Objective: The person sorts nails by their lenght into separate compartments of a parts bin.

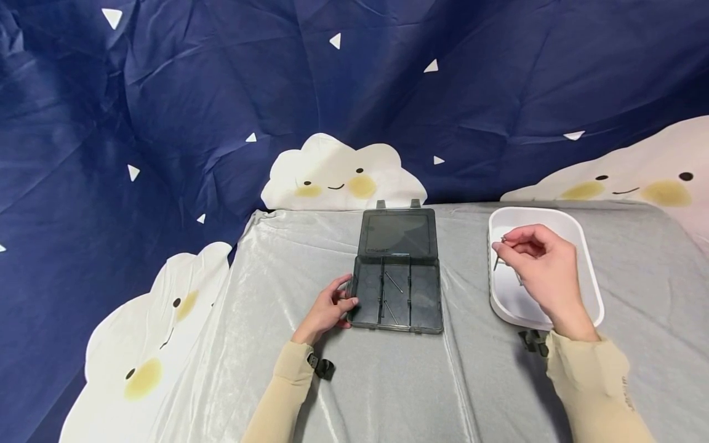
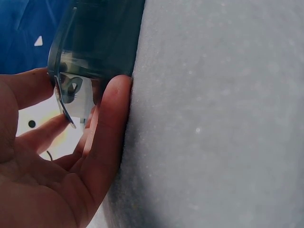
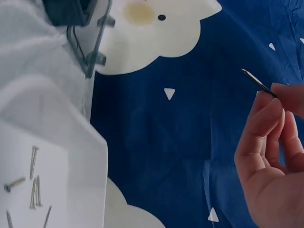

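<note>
A dark, see-through organizer box (image 1: 424, 295) lies on the grey cloth with its lid (image 1: 397, 232) raised at the back. Two thin nails (image 1: 394, 282) rest in its middle compartment. My left hand (image 1: 325, 314) grips the box's left side near the front corner, thumb and fingers around the edge. Over the white tray (image 1: 590, 284), my right hand (image 1: 545, 271) pinches a nail (image 3: 256, 82) between thumb and fingertips; its point sticks out in the right wrist view. Inside the tray lie several loose nails (image 3: 33, 163) and a screw (image 3: 14, 184).
A grey velvety cloth (image 1: 382, 387) covers the table. Behind it hangs a dark blue curtain (image 1: 221, 80) with white triangles and smiling clouds. Between box and tray runs a strip of cloth. Dark wrist straps (image 1: 321, 365) sit on both sleeves.
</note>
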Motion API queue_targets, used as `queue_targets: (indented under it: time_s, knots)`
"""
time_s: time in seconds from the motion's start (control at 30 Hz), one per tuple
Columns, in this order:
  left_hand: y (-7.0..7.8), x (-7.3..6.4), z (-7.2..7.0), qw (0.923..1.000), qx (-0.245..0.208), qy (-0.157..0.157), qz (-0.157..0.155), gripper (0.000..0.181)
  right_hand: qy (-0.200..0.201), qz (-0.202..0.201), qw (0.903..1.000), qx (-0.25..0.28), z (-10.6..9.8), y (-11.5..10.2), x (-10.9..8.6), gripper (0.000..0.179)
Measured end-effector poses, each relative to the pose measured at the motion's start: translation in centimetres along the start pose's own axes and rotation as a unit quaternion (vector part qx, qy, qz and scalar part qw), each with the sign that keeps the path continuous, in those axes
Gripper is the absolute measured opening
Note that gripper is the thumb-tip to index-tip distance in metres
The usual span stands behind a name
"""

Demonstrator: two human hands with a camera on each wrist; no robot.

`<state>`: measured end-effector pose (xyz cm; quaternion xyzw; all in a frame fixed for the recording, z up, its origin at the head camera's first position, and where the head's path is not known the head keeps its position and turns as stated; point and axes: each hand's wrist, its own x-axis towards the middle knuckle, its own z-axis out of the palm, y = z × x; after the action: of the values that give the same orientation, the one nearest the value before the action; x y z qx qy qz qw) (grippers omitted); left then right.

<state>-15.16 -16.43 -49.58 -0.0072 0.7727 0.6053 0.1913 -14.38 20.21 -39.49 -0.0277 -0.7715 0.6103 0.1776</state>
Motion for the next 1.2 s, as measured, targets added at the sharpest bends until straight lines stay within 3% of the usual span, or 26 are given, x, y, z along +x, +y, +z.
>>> queue_targets:
  time_s: [0.13,0.33,0.57,0.97,1.2]
  knots:
    - [0.6,-0.5,0.1,1.0000,0.000,0.001,0.007,0.064,-0.004,-0.001,0.9996,0.026,0.8,0.0,-0.2,0.017]
    - [0.4,-0.4,0.1,1.0000,0.001,0.001,0.003,0.065,-0.033,-0.005,0.9978,0.058,2.0,0.4,-0.4,0.017]
    - [0.4,-0.4,0.0,1.0000,0.000,0.001,0.003,0.065,-0.062,-0.011,0.9977,0.026,3.4,0.5,-0.9,0.015]
    - [0.5,-0.5,0.0,1.0000,-0.003,0.002,0.002,0.065,-0.135,0.034,0.9894,0.042,6.6,1.9,-2.1,0.023]
    - [0.4,-0.4,0.0,1.0000,-0.005,0.001,0.002,0.065,-0.162,0.049,0.9831,0.070,8.6,3.4,-2.8,0.019]
